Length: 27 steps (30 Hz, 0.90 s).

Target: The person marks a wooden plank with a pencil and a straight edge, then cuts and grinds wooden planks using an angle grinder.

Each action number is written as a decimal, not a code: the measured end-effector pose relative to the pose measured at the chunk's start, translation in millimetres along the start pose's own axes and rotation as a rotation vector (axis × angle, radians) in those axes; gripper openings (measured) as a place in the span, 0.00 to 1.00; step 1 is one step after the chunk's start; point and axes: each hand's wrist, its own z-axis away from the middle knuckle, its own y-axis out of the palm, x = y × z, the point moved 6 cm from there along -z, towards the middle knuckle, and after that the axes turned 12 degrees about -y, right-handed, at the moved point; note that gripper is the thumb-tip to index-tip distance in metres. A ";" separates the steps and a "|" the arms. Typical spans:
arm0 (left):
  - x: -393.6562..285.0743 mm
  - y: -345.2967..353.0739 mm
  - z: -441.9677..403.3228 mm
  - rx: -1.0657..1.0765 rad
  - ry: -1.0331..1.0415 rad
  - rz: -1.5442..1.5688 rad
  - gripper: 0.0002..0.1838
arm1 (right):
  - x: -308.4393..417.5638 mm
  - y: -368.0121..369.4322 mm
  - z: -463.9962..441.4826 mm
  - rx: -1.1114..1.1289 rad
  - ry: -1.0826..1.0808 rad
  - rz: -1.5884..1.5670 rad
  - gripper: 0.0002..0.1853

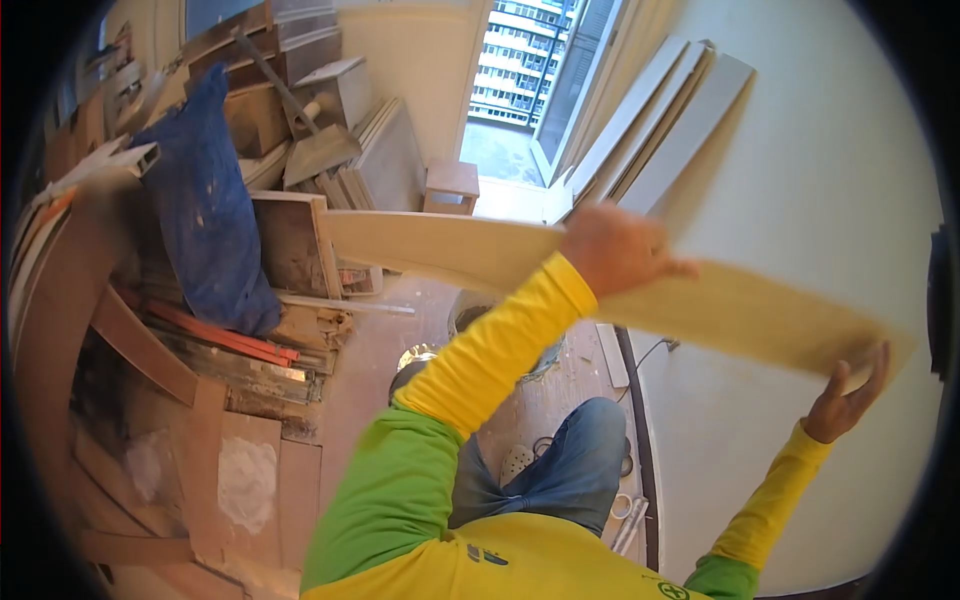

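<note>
A long, narrow pale wooden board [450, 248] stretches across the view, its right part smeared by motion. My left hand [615, 250] is closed over the board's upper edge near the middle, with the thumb pointing right. Toward the board's right end, my right hand [848, 398] has its fingers stretched out and spread against the face near the lower edge. The board's left end lies in front of, or against, a wooden frame or box [295, 240]; I cannot tell whether they touch. Below the board, a bucket [468, 310] stands on the floor, partly hidden by my left sleeve.
Pale planks [690, 130] lean on the right wall beside an open balcony door [585, 90]. At left are a blue sack [210, 200], a dustpan [325, 155], stacked panels [385, 165] and orange strips [215, 335]. A small stool [452, 187] stands near the doorway. Tape rolls lie by my knee.
</note>
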 end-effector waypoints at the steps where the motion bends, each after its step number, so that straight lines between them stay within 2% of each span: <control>1: -6.9 -21.5 -21.5 -0.071 -0.005 -0.059 0.36 | 8.6 7.2 -4.8 -0.010 0.011 0.009 0.34; 2: -13.9 -41.3 -42.2 -0.139 -0.013 -0.117 0.36 | 10.9 12.7 -1.7 -0.097 0.084 -0.198 0.35; 3: -17.8 -59.1 -61.6 -0.174 -0.069 0.012 0.39 | 14.3 16.0 8.9 -0.182 0.157 -0.407 0.36; 4: -16.7 -72.3 -82.1 -0.205 -0.127 0.140 0.42 | 20.7 34.4 33.7 -0.093 0.262 -0.516 0.35; 6: -15.0 -73.2 -140.7 -0.198 0.064 -0.356 0.37 | 56.0 95.7 100.1 0.136 0.430 -0.743 0.34; 7: -23.6 -98.9 -145.1 -0.189 -0.108 -0.035 0.39 | 90.6 120.5 119.0 0.270 0.583 -0.851 0.36; 8: -31.0 -122.4 -149.4 -0.170 -0.281 0.284 0.42 | 123.5 142.9 139.6 0.419 0.613 -0.931 0.39; 10: -29.6 -130.6 -161.1 -0.206 -0.433 0.580 0.39 | 177.2 175.0 197.9 0.590 0.756 -1.046 0.48; 12: -17.4 -129.8 -172.9 -0.216 -0.473 0.800 0.41 | 218.3 188.4 229.7 0.669 0.810 -1.116 0.53; 16: 25.7 -120.8 -169.6 -0.205 -0.568 0.955 0.40 | 252.6 186.7 257.0 0.731 0.792 -1.095 0.55; 18: 69.4 -108.8 -160.2 -0.233 -0.659 1.044 0.39 | 259.6 174.5 255.2 0.747 0.727 -1.079 0.46; 19: 90.0 -99.7 -155.3 -0.252 -0.706 1.089 0.39 | 260.3 171.5 260.7 0.739 0.736 -1.077 0.46; 21: 117.9 -78.0 -139.3 -0.299 -0.808 1.132 0.38 | 269.6 168.5 279.7 0.791 0.803 -1.229 0.33; 22: 130.0 -68.5 -124.7 -0.326 -0.862 1.130 0.38 | 274.5 164.9 288.4 0.789 0.808 -1.225 0.33; 24: 168.0 -41.5 -99.3 -0.317 -0.949 1.167 0.38 | 282.7 159.8 323.0 0.900 1.073 -1.168 0.24; 25: 193.8 -25.4 -83.6 -0.308 -1.008 1.156 0.38 | 286.0 158.9 334.7 0.899 1.072 -1.162 0.24; 27: 233.9 3.7 -47.7 -0.322 -1.125 1.116 0.37 | 291.5 159.8 372.9 1.051 1.240 -1.157 0.22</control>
